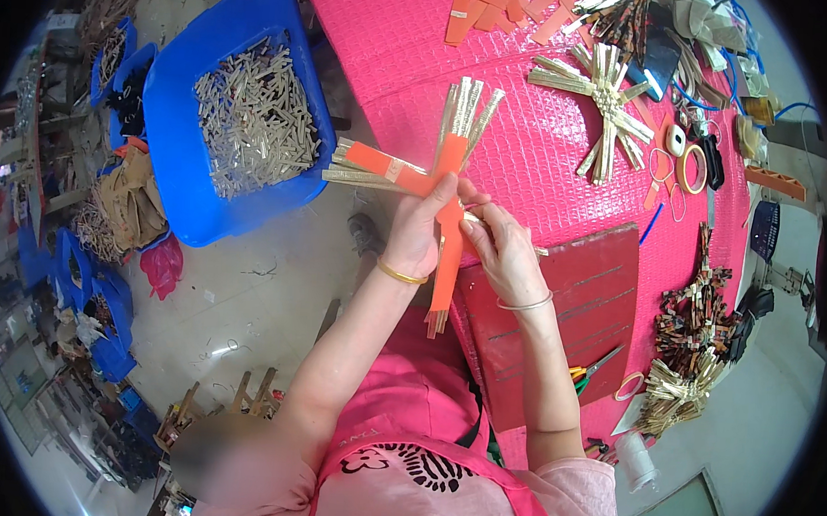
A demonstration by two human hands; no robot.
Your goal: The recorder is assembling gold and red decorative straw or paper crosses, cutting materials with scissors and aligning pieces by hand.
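A cross-shaped bundle of woven gold strips (471, 108), with orange strips (448, 250) laid along its arms, is held up in front of my body. My left hand (421, 226) grips it near the centre, thumb on top of the orange strip. On the other side, my right hand (506, 248) has its fingers pinched around gold strip ends at the crossing; part of these ends is hidden behind the fingers. Beneath the right forearm lies a dark red board (559, 310) with dark lines across it. Green-and-yellow-handled scissors (595, 370) rest at the board's right edge.
A pink-covered table (386, 49) spans the right side. On it sit another gold woven cross (607, 105), orange pieces (484, 12), a tape roll (691, 169) and patterned strip bundles (697, 316). At left, a blue bin (174, 146) contains many short cut strips.
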